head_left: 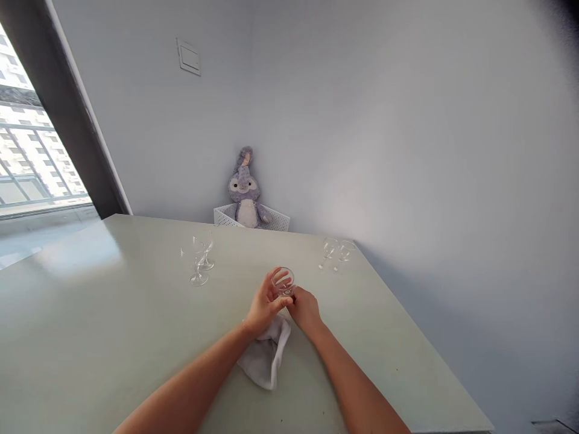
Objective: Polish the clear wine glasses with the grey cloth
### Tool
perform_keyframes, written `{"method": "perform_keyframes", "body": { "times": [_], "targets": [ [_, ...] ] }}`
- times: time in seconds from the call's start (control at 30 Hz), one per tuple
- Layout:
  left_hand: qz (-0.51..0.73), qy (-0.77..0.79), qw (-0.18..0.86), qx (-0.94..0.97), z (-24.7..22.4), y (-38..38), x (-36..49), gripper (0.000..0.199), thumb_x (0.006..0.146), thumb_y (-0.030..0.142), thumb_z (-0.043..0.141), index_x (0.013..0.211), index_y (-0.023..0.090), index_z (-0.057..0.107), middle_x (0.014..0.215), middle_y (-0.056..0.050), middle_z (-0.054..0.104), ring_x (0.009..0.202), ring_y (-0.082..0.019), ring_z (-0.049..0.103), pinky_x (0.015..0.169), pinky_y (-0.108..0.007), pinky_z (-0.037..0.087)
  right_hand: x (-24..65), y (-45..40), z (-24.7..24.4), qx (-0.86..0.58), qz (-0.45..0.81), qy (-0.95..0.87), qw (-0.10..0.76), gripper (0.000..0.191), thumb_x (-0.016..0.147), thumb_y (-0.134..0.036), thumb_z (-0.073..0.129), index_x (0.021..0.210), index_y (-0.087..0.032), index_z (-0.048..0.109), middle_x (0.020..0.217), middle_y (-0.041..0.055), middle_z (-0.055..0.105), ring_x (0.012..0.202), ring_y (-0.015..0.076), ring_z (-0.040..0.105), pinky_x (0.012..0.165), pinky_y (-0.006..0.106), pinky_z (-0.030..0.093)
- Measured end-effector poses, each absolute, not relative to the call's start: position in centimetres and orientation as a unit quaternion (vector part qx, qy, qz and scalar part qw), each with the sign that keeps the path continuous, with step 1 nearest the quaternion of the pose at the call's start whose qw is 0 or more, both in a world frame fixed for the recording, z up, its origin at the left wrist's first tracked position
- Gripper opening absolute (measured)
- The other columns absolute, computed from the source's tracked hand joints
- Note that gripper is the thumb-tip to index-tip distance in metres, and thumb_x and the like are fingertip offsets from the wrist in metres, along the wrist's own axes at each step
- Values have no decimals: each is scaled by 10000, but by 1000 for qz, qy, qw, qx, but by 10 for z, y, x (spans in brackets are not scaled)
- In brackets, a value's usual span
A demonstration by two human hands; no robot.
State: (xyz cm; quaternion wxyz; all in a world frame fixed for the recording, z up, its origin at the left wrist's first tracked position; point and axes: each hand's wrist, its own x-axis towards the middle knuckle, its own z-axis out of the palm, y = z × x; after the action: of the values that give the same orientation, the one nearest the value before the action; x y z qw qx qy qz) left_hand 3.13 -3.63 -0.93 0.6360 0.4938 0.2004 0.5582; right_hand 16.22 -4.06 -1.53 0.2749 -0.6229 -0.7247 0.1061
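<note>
A clear stemmed glass (283,282) is tilted above the middle of the table, its round rim turned toward me. My left hand (263,304) curls around the bowl, fingers behind it and thumb along the near side. At the lower right of the glass, my right hand (306,306) is closed; the stem and foot are hidden there, in its fingers as it appears. Beneath my left wrist, a crumpled light grey cloth (265,357) drapes down toward the table.
Clear stemmed glasses (199,278) stand upright in a group at the left on the pale table (113,343). Two more stemmed glasses (344,250) are near the right back corner. Behind the table edge, a plush toy (244,190) sits in a white perforated basket (281,222) against the walls.
</note>
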Motion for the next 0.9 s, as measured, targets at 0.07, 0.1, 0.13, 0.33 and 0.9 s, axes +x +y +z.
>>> {"method": "perform_keyframes", "body": {
  "times": [0.07, 0.1, 0.13, 0.33, 0.9],
  "targets": [
    [538, 216, 629, 518, -15, -35, 32, 768, 638, 257, 707, 1286, 320, 301, 1330, -99, 376, 1222, -272, 355, 968, -439, 340, 165, -37, -20, -645, 100, -712, 261, 227, 795, -320, 434, 710, -193, 602, 651, 11, 603, 572, 130, 512, 506, 219, 289],
    [531, 230, 618, 533, -19, -34, 31, 785, 643, 255, 701, 1301, 319, 277, 1336, -105, 367, 1238, -268, 331, 977, -438, 326, 170, -33, -22, -656, 99, -700, 263, 234, 802, -308, 419, 719, -194, 605, 657, 12, 611, 586, 133, 523, 516, 219, 298],
    [525, 247, 605, 544, -23, -31, 30, 784, 648, 259, 696, 1305, 313, 270, 1333, -112, 370, 1243, -265, 323, 976, -438, 324, 177, -29, -23, -670, 96, -685, 270, 240, 809, -306, 405, 754, -195, 612, 672, 15, 621, 609, 138, 536, 534, 221, 312],
    [540, 350, 549, 534, -36, -19, 24, 554, 707, 306, 612, 1209, 248, 386, 1116, -103, 543, 1096, -217, 487, 882, -390, 404, 241, 0, -32, -781, 83, -550, 283, 301, 815, -338, 403, 972, -178, 604, 848, 69, 656, 788, 184, 577, 646, 244, 362],
    [645, 402, 503, 411, -32, -10, 15, 335, 739, 325, 536, 1046, 219, 453, 850, -24, 582, 782, -126, 561, 717, -303, 470, 272, 7, -25, -830, 100, -451, 312, 276, 758, -292, 439, 1001, -196, 528, 820, 37, 636, 723, 175, 585, 579, 242, 367]
  ]
}}
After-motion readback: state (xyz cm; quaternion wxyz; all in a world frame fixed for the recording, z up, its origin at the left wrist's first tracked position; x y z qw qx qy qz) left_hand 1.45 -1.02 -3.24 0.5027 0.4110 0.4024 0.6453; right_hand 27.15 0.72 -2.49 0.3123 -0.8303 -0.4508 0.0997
